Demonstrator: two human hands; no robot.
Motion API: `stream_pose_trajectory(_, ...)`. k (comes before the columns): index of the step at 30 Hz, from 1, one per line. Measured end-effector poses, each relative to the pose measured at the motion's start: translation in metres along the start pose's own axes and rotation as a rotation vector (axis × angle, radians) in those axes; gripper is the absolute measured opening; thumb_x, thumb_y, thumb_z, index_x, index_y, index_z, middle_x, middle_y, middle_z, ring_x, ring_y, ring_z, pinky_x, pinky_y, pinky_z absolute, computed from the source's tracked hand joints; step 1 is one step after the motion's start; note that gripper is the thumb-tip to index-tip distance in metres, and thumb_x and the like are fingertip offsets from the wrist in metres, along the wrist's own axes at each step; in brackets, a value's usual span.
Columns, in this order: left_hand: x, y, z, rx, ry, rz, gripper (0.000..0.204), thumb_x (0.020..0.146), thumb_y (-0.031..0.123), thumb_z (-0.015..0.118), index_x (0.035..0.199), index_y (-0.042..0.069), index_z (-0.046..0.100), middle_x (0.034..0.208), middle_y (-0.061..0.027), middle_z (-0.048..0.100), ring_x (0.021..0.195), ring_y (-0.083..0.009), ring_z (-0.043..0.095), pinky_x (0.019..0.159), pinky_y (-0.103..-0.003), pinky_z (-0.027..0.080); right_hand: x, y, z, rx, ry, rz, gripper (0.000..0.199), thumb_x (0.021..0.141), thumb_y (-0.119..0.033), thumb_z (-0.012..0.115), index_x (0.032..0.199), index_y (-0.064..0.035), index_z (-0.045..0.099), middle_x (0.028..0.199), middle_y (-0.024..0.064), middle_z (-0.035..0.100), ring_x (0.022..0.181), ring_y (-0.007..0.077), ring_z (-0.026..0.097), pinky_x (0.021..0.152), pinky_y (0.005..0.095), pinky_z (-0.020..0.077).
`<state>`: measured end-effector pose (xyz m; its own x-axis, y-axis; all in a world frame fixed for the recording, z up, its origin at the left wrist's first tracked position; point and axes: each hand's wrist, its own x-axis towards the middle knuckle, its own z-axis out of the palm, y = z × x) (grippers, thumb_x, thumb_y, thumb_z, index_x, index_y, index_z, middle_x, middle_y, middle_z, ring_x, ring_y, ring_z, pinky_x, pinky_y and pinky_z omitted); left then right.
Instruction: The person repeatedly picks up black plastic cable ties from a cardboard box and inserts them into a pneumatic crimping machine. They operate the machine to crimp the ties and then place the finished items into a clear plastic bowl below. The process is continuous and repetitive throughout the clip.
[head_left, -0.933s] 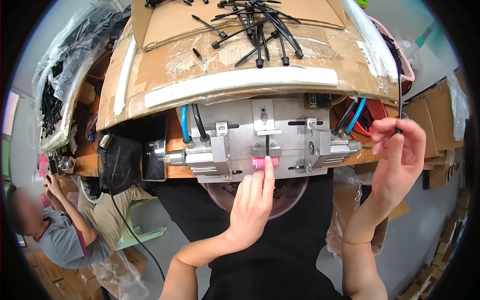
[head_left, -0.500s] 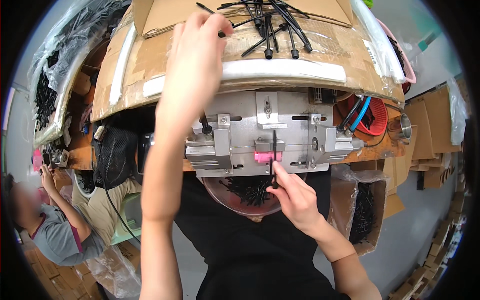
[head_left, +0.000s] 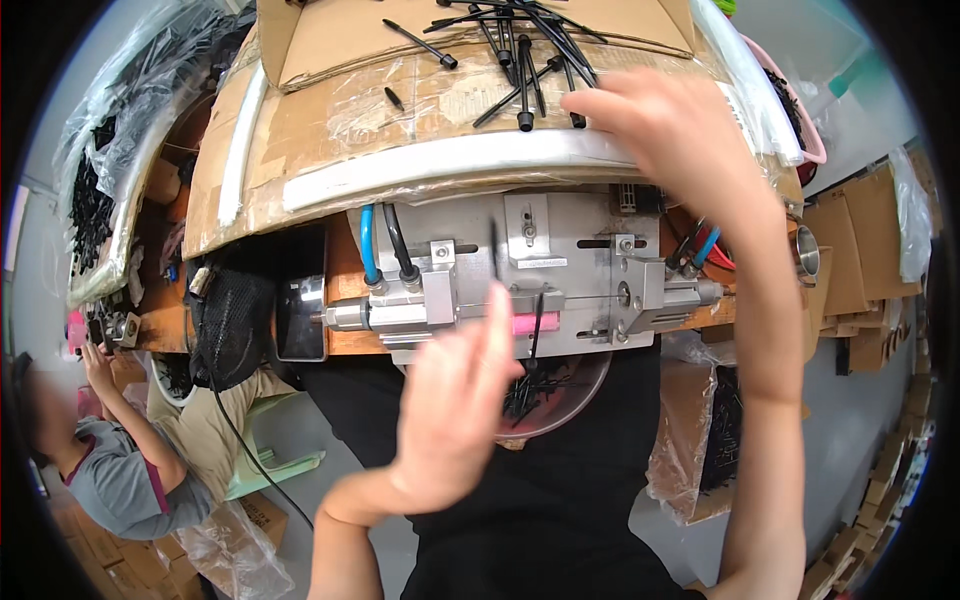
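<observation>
Rods lie under right hand's fingers on cardboard.

Bright, even light; both hands smear with motion blur, fisheye bends straight edges, black vignette rings the corners.

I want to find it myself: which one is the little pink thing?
Start at the grey metal machine under the cardboard-covered table. Along its lower front edge, just beside the left hand's raised fingertip, sits the pink block. It is the only pink part among bare metal.
</observation>
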<state>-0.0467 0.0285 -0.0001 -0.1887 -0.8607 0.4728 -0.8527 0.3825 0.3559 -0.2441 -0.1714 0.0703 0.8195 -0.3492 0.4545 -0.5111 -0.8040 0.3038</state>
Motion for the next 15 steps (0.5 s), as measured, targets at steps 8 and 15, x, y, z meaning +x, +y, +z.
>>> stream_pose_trajectory(8,-0.027,0.017,0.053,0.092,-0.200,-0.022,0.064,0.083,0.005,0.067,0.142,-0.003,0.042,0.095,-0.0091,0.049,0.084,-0.0237,0.049,0.078,-0.035,0.044,0.042,0.053,-0.026,1.250,0.220,0.589,0.010,0.086,-0.007,0.067,0.092,0.0002,0.071,0.087,0.0107,0.072,0.068,0.0152,0.066,0.057,0.0273,0.0513)
stream_pose_trajectory(15,0.006,0.010,0.030,0.027,-0.162,0.107,0.061,0.075,0.004,0.063,0.134,-0.003,0.051,0.094,-0.0093,0.049,0.086,-0.0217,0.052,0.078,-0.031,0.047,-0.047,-0.051,-0.037,1.294,0.636,0.665,0.024,0.086,0.001,0.062,0.110,0.0009,0.064,0.088,0.0171,0.070,0.058,0.0111,0.059,0.045,0.0204,0.0456)
